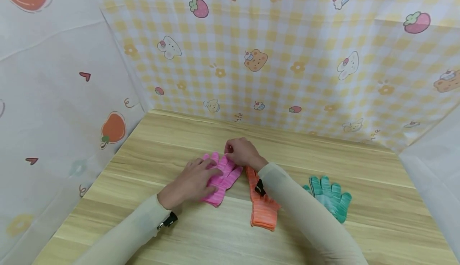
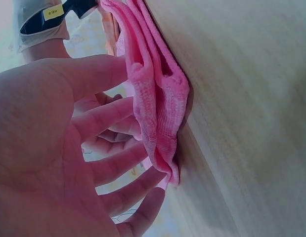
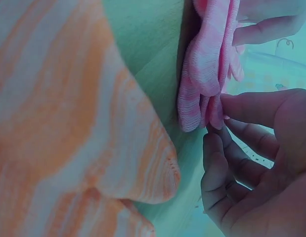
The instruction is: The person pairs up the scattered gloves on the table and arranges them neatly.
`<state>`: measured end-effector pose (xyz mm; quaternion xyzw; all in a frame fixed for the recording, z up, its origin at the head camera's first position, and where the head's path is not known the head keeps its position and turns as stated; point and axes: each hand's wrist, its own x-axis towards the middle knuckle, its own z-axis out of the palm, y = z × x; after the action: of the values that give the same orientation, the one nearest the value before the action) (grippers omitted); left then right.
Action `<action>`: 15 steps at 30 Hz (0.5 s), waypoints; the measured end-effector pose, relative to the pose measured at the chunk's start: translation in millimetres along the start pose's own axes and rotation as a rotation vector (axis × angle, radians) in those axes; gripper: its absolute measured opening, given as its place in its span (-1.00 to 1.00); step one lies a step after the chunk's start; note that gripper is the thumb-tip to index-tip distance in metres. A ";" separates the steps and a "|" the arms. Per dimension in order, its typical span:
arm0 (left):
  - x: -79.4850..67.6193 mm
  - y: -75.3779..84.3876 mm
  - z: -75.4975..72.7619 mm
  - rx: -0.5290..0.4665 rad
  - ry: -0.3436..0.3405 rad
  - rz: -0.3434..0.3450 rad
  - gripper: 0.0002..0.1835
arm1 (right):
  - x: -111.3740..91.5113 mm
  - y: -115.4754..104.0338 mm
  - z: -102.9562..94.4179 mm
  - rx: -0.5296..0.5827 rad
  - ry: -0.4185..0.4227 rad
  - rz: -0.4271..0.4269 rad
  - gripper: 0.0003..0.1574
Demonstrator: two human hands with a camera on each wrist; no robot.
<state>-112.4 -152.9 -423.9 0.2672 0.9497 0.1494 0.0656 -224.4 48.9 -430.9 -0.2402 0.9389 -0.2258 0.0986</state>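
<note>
Pink glove lies flat on the worktop, centre. Left hand rests on it, fingers straight. Right hand pinches its fingertip end. Orange glove just right of pink — green glove further right.

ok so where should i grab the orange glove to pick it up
Probably the cuff of the orange glove: it lies flat with its ribbed cuff end toward the near table edge and uncovered, while the right forearm crosses its finger end. Come from the near side and pinch the cuff.
</note>
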 end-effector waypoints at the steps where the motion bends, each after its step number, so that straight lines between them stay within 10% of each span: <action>1: 0.1 -0.1 -0.2 -0.002 -0.001 0.000 -0.54 | -0.9 0.5 0.0 0.007 0.002 0.003 -0.91; 15: 2.0 -7.3 -2.4 -0.023 -0.020 -0.039 -0.42 | -23.7 6.4 -7.5 -0.068 -0.053 -0.094 -0.98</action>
<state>-118.2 -158.4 -424.1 0.2494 0.9522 0.1564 0.0811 -208.6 68.5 -425.5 -0.2929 0.9309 -0.1915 0.1045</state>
